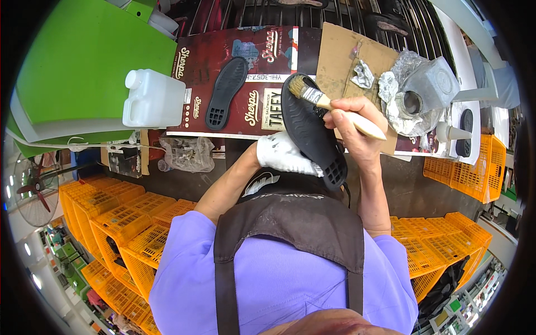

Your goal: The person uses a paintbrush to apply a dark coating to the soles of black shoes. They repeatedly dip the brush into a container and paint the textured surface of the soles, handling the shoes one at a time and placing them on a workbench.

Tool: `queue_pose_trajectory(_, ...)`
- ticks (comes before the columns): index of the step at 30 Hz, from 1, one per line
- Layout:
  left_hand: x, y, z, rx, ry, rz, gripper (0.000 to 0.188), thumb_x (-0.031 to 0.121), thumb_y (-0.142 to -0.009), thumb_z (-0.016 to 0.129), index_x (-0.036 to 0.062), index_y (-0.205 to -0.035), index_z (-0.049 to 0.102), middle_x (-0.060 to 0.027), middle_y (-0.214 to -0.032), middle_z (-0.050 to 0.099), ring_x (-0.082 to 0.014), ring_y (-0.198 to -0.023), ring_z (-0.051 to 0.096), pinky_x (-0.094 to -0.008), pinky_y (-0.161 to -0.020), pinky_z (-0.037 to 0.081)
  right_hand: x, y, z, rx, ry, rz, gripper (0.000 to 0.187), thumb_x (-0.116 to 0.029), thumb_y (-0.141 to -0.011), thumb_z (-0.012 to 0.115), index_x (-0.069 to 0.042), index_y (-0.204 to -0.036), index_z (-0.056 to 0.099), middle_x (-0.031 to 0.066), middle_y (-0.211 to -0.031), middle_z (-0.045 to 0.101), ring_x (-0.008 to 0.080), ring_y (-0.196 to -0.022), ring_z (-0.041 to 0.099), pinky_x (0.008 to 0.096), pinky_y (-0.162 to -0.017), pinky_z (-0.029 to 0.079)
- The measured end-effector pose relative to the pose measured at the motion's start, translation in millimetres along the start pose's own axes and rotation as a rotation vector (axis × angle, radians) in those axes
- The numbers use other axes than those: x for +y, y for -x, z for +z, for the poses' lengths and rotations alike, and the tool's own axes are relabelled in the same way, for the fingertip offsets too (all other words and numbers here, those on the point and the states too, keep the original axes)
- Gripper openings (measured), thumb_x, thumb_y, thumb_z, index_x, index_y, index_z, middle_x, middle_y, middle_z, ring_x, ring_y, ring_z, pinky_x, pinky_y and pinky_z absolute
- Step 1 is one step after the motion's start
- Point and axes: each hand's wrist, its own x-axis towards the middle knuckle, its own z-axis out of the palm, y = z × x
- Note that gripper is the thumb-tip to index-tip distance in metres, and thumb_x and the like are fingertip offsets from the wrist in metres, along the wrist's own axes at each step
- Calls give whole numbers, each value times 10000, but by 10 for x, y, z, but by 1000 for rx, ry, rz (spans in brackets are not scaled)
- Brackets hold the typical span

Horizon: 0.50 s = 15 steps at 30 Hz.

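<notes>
My left hand [286, 154], in a white glove with dark smudges, grips a black shoe sole [301, 120] from beneath, so its fingers are partly hidden. The sole is tilted, with its gridded heel end toward me. In my bare right hand [360, 127] is a paintbrush [319, 99] with a pale wooden handle and tan bristles. Its bristles rest on or just over the sole's far end; I cannot tell which. A second black shoe sole [227, 92] lies on the dark red printed cardboard [259, 78], left of the one I hold.
A white plastic jug [154, 99] stands at the left beside a green machine [89, 61]. To the right are brown cardboard [338, 58], a plastic-wrapped container [432, 84] and a white nozzle bottle [451, 133]. Orange crates [134, 229] are stacked on both sides of me. Metal rollers lie beyond.
</notes>
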Motion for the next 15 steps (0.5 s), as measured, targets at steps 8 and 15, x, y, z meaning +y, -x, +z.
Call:
queue_pose_trajectory(8,-67,195,37,195,724,-158,647,314,-769,670,-32,-1242,396,-112,-1130,523,-216,-1061,489,-333,-940,374,143,-55,-44,47,-76,128,113,-49,-849,584,42,-916,579,95,-717,637,108,-606,605,219,-560,509)
queue_pose_trajectory(15,-175,214,102,371,1020,-125,809,461,-720,673,-31,-1275,349,-167,-1077,556,-266,-895,605,-381,-772,505,171,-70,-24,74,-83,201,129,-71,-857,578,48,-907,583,95,-704,630,100,-583,586,210,-542,492)
